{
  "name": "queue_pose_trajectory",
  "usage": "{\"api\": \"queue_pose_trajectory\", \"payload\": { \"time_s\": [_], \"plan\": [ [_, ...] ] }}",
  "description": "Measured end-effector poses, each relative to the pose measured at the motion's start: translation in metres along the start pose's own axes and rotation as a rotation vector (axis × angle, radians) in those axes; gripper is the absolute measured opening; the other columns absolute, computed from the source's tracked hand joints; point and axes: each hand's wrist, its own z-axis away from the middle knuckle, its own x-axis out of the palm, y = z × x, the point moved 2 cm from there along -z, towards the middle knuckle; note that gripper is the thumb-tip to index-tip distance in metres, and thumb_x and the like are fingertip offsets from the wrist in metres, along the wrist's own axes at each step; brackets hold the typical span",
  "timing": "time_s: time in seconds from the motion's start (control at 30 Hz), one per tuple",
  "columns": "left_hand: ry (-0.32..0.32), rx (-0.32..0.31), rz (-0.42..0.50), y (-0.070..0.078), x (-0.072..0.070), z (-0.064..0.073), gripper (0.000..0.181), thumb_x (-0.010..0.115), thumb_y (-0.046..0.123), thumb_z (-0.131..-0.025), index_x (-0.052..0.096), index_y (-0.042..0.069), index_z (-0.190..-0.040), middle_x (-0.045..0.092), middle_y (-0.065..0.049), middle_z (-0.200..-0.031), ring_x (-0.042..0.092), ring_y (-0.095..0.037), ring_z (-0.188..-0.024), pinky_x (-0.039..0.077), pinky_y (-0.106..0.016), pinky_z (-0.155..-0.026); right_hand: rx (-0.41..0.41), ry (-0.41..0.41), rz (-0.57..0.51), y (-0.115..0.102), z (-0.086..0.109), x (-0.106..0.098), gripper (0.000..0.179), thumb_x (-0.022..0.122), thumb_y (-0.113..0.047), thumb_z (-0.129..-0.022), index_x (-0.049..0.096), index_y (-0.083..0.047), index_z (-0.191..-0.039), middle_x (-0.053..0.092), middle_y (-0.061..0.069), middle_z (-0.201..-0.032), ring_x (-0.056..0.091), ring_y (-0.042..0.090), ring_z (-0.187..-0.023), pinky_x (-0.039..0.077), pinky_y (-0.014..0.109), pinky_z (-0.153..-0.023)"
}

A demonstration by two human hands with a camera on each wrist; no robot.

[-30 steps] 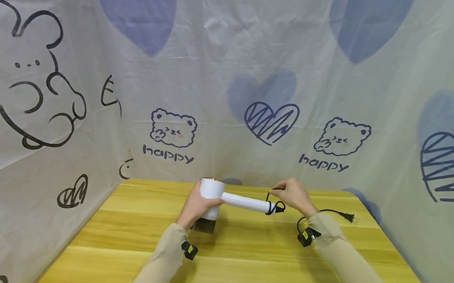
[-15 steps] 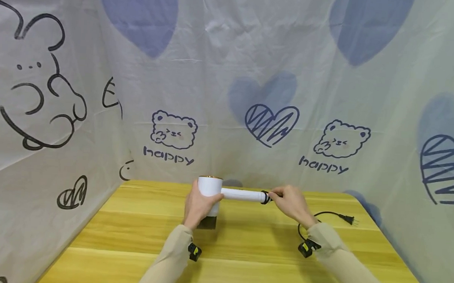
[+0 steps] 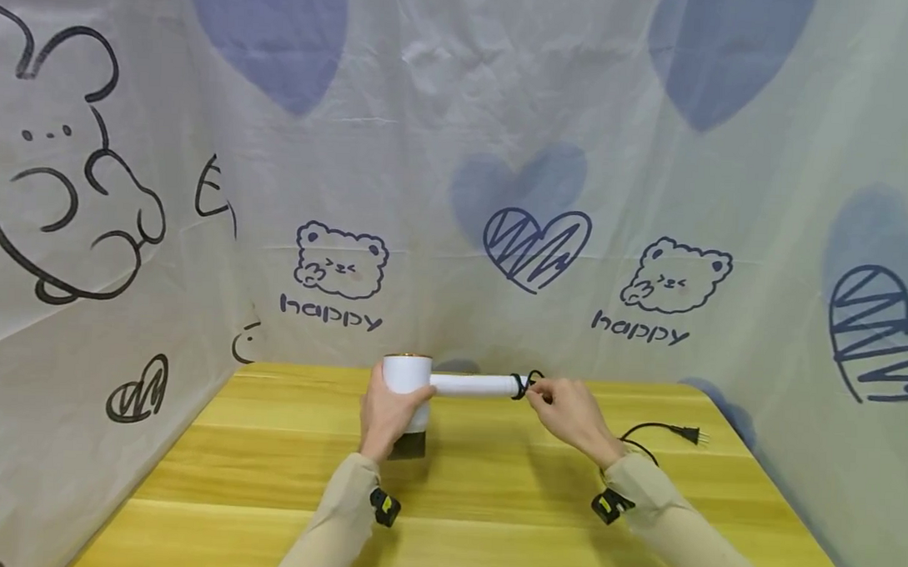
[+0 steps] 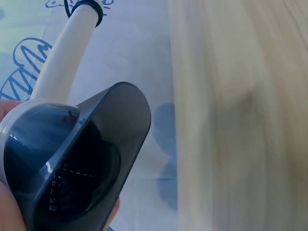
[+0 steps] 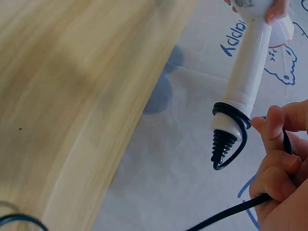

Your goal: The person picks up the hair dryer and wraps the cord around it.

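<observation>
My left hand (image 3: 389, 410) grips the white barrel of a hair dryer (image 3: 407, 375), holding it above the table. A dark nozzle (image 4: 132, 108) points down toward me, and the white handle (image 3: 473, 386) extends to the right. Around the handle's end, the black power cord (image 5: 231, 111) is looped close to its ribbed strain relief (image 5: 222, 144). My right hand (image 3: 573, 413) pinches the cord just beside that end, with curled fingers (image 5: 276, 166) and the cord running through them. Past the right wrist, the cord's tail lies on the table and ends in a two-pin plug (image 3: 691, 434).
The yellow wood-grain table (image 3: 491, 518) lies under both hands. A pale cloth (image 3: 435, 174) with hearts and bear drawings hangs behind its far edge and along both sides. Small black cameras (image 3: 384, 507) are strapped to both wrists.
The right hand has moved the cord around the handle's end, where the loop now sits tighter. The hair dryer has levelled and shifted slightly left, with the left hand still gripping it.
</observation>
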Motion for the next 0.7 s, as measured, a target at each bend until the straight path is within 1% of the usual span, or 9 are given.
{"api": "queue_pose_trajectory", "payload": {
  "time_s": [0.13, 0.2, 0.3, 0.37, 0.43, 0.53, 0.63, 0.7],
  "plan": [
    [0.016, -0.026, 0.010, -0.007, -0.003, -0.001, 0.086, 0.085, 0.042, -0.065, 0.045, 0.014, -0.136, 0.064, -0.011, -0.110, 0.063, -0.029, -0.093, 0.053, -0.040, -0.078, -0.029, -0.012, 0.031, -0.006, 0.003, 0.005, 0.018, 0.061, -0.021, -0.096, 0.076, -0.012, -0.095, 0.054, -0.007, -0.059, 0.038, 0.007, -0.045, 0.028, 0.021, -0.044],
    [0.012, -0.041, 0.031, -0.010, -0.004, -0.001, 0.086, 0.085, 0.040, -0.065, 0.045, 0.014, -0.136, 0.064, -0.012, -0.111, 0.062, -0.029, -0.094, 0.054, -0.041, -0.079, -0.034, -0.032, 0.035, -0.008, 0.005, 0.008, 0.019, 0.060, -0.021, -0.097, 0.076, -0.012, -0.098, 0.054, -0.008, -0.060, 0.038, 0.006, -0.044, 0.028, 0.020, -0.043],
    [-0.008, -0.066, 0.063, -0.014, -0.005, -0.001, 0.085, 0.086, 0.039, -0.067, 0.044, 0.012, -0.136, 0.063, -0.014, -0.113, 0.062, -0.030, -0.095, 0.055, -0.041, -0.079, -0.034, -0.053, 0.014, -0.010, 0.006, 0.009, 0.018, 0.058, -0.021, -0.098, 0.075, -0.014, -0.099, 0.052, -0.009, -0.060, 0.038, 0.006, -0.045, 0.029, 0.020, -0.044],
    [-0.019, -0.089, 0.082, -0.016, -0.004, -0.002, 0.085, 0.085, 0.040, -0.067, 0.044, 0.012, -0.136, 0.062, -0.014, -0.114, 0.062, -0.030, -0.095, 0.055, -0.041, -0.079, -0.047, -0.059, -0.010, -0.010, 0.007, 0.009, 0.017, 0.058, -0.021, -0.098, 0.073, -0.016, -0.095, 0.051, -0.010, -0.059, 0.038, 0.005, -0.045, 0.029, 0.020, -0.043],
    [-0.031, -0.110, 0.103, -0.017, -0.004, -0.002, 0.085, 0.085, 0.040, -0.068, 0.043, 0.012, -0.137, 0.061, -0.014, -0.115, 0.062, -0.030, -0.095, 0.055, -0.040, -0.078, -0.069, -0.060, -0.037, -0.009, 0.008, 0.009, 0.017, 0.058, -0.021, -0.099, 0.071, -0.018, -0.089, 0.051, -0.010, -0.059, 0.039, 0.005, -0.045, 0.031, 0.021, -0.044],
    [-0.053, -0.147, 0.136, -0.019, -0.002, -0.003, 0.086, 0.084, 0.041, -0.069, 0.041, 0.012, -0.138, 0.059, -0.013, -0.117, 0.061, -0.030, -0.097, 0.055, -0.039, -0.077, -0.113, -0.072, -0.063, -0.006, 0.010, 0.010, 0.021, 0.057, -0.021, -0.100, 0.066, -0.021, -0.081, 0.053, -0.011, -0.060, 0.041, 0.003, -0.047, 0.035, 0.020, -0.046],
    [-0.073, -0.181, 0.176, -0.021, 0.000, -0.002, 0.086, 0.084, 0.040, -0.070, 0.040, 0.013, -0.139, 0.058, -0.013, -0.119, 0.060, -0.030, -0.098, 0.054, -0.038, -0.077, -0.140, -0.116, -0.096, -0.003, 0.014, 0.011, 0.023, 0.054, -0.019, -0.101, 0.067, -0.020, -0.083, 0.057, -0.008, -0.063, 0.041, 0.002, -0.048, 0.037, 0.020, -0.047],
    [-0.078, -0.201, 0.196, -0.022, 0.002, -0.003, 0.086, 0.083, 0.040, -0.071, 0.040, 0.013, -0.140, 0.057, -0.013, -0.120, 0.060, -0.030, -0.099, 0.054, -0.037, -0.077, -0.137, -0.173, -0.122, -0.001, 0.016, 0.013, 0.023, 0.049, -0.018, -0.103, 0.070, -0.017, -0.093, 0.061, -0.006, -0.067, 0.039, 0.002, -0.048, 0.035, 0.019, -0.047]
  ]
}}
